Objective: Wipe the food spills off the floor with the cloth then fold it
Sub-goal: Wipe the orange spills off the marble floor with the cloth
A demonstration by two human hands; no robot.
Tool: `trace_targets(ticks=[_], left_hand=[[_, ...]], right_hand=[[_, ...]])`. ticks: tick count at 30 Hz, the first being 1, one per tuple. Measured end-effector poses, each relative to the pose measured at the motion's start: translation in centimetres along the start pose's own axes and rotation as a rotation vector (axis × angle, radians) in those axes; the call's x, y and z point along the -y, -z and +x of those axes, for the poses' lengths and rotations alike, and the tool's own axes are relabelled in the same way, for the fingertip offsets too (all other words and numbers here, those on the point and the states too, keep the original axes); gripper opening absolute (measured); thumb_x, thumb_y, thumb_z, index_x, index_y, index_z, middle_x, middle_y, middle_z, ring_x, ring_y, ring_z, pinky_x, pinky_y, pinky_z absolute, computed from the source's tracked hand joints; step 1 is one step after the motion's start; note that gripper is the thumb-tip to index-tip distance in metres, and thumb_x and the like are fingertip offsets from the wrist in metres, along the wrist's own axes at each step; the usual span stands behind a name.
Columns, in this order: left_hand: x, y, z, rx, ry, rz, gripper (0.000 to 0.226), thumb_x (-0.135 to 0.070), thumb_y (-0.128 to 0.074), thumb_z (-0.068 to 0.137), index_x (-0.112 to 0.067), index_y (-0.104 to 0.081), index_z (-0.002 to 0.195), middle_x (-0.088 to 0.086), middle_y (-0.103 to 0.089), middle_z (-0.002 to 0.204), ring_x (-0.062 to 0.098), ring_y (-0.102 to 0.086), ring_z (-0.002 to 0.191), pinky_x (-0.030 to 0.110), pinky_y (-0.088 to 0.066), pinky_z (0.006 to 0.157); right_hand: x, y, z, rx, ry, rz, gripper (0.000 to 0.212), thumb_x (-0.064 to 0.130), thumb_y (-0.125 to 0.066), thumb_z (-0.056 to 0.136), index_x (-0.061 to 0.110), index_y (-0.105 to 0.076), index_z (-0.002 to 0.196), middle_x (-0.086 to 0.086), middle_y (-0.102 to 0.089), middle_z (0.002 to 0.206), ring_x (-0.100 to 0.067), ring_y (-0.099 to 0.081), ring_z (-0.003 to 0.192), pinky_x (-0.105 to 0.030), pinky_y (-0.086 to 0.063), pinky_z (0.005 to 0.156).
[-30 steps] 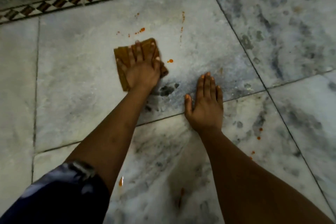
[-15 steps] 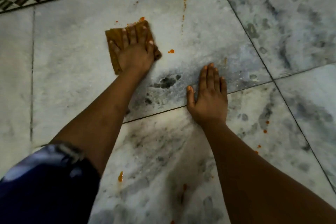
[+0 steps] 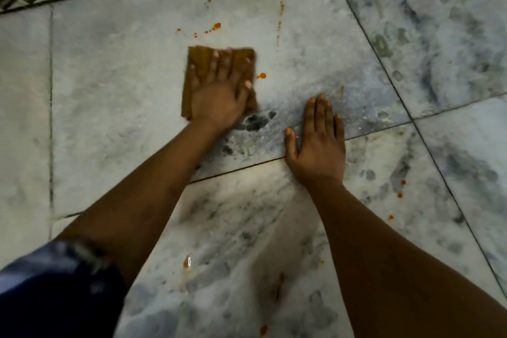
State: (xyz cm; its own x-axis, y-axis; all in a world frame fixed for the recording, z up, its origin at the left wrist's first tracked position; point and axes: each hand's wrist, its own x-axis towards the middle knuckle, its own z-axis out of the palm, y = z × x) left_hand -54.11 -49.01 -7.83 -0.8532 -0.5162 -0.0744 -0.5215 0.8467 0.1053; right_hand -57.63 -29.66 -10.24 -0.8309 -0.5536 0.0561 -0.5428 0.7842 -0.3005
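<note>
In the head view, the wiping step is judged to be in hand. The folded brown cloth pad (image 3: pixel 219 74) is pressed flat against the grey-veined marble floor (image 3: pixel 109 90) under the spread left hand (image 3: pixel 216 93), palm down, nothing clenched. The right hand (image 3: pixel 317 143) is laid open and empty on the floor, near the left one. Orange food drops (image 3: pixel 214 27) lie just beyond the cloth, another (image 3: pixel 261 76) just beside it. A forward push over these is called for next; folding is not yet due.

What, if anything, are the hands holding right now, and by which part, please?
Nothing is gripped. The left hand presses flat on top of the brown cloth, pinning its middle to the floor. The right hand rests empty on the marble floor.
</note>
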Motion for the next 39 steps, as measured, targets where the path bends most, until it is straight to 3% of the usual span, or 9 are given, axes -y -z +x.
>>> trace_targets(ticks=[3,9,15,20,25,29,34,36,39], left_hand=[[3.4,-0.3,-6.1,-0.001,-0.063,0.008,0.057,-0.049,-0.012,0.092,-0.037,-0.015,0.147,0.001,-0.010,0.158,0.022,-0.006,0.146,0.053,-0.005,0.113],[6.2,1.1,0.4,0.006,0.355,-0.076,0.053,-0.042,-0.020,0.099,-0.032,-0.009,0.150,0.002,0.003,0.159,0.025,0.003,0.146,0.060,0.002,0.112],[4.8,0.5,-6.0,0.030,-0.019,0.029,0.052,-0.044,-0.020,0.099,-0.037,-0.003,0.148,-0.002,0.004,0.159,0.020,0.005,0.146,0.053,0.001,0.115],[8.6,0.8,-3.7,-0.032,0.285,-0.020,0.051,-0.043,-0.022,0.100,-0.034,-0.011,0.149,-0.001,0.002,0.159,0.022,0.003,0.146,0.054,0.000,0.113],[9.9,1.9,5.1,-0.078,0.501,-0.066,0.053,-0.043,-0.020,0.100,-0.029,-0.009,0.150,0.006,0.001,0.159,0.030,0.004,0.145,0.058,0.002,0.113],[7.3,1.8,9.7,-0.027,0.393,-0.069,0.054,-0.043,-0.018,0.099,-0.028,-0.006,0.150,0.006,0.001,0.159,0.031,0.004,0.145,0.060,0.005,0.112],[6.1,1.1,5.7,0.011,-0.037,0.039,0.051,-0.043,-0.023,0.100,-0.036,-0.010,0.148,-0.002,-0.003,0.159,0.020,0.000,0.146,0.050,-0.002,0.114],[9.0,1.2,4.3,-0.008,0.006,0.032,0.050,-0.042,-0.026,0.100,-0.037,-0.014,0.148,-0.003,-0.005,0.159,0.019,-0.003,0.146,0.048,-0.004,0.113],[11.5,1.8,7.7,-0.015,0.245,0.010,0.052,-0.047,-0.023,0.099,-0.034,-0.013,0.148,-0.003,-0.002,0.159,0.023,0.001,0.146,0.053,0.001,0.113]], right_hand=[[-0.1,0.1,0.0,0.024,-0.006,-0.011,0.077,0.050,-0.013,0.086,0.004,-0.016,0.148,-0.016,-0.015,0.156,-0.028,-0.013,0.144,-0.039,-0.006,0.116],[-0.1,0.1,-0.1,0.066,0.006,-0.038,0.075,0.050,-0.013,0.088,0.006,-0.010,0.149,-0.014,-0.008,0.157,-0.025,-0.007,0.145,-0.036,-0.001,0.116],[1.7,1.3,1.1,0.038,-0.061,-0.096,0.076,0.048,-0.021,0.084,0.004,-0.021,0.147,-0.024,-0.022,0.151,-0.039,-0.023,0.137,-0.049,-0.018,0.109],[3.6,-0.6,2.3,0.100,-0.058,-0.074,0.075,0.052,-0.012,0.089,0.011,-0.004,0.150,-0.014,0.001,0.158,-0.028,0.000,0.145,-0.046,0.004,0.116],[3.4,-1.0,2.2,0.044,-0.060,-0.101,0.072,0.051,-0.017,0.091,0.011,-0.008,0.150,-0.014,-0.003,0.158,-0.029,-0.002,0.145,-0.046,0.006,0.115],[3.5,-1.5,2.3,0.018,-0.060,-0.077,0.071,0.049,-0.025,0.090,0.009,-0.017,0.149,-0.017,-0.013,0.156,-0.032,-0.012,0.144,-0.047,0.001,0.114],[3.7,-1.1,2.3,0.016,-0.073,-0.080,0.071,0.049,-0.024,0.090,0.009,-0.021,0.149,-0.017,-0.016,0.155,-0.032,-0.016,0.143,-0.048,-0.003,0.114],[3.6,-1.1,2.4,0.021,-0.082,-0.080,0.072,0.050,-0.021,0.089,0.009,-0.021,0.148,-0.017,-0.017,0.155,-0.032,-0.016,0.143,-0.047,-0.003,0.114],[3.6,-1.3,2.5,-0.012,-0.088,-0.087,0.072,0.049,-0.025,0.088,0.008,-0.027,0.147,-0.018,-0.023,0.153,-0.033,-0.023,0.141,-0.046,-0.005,0.112]])
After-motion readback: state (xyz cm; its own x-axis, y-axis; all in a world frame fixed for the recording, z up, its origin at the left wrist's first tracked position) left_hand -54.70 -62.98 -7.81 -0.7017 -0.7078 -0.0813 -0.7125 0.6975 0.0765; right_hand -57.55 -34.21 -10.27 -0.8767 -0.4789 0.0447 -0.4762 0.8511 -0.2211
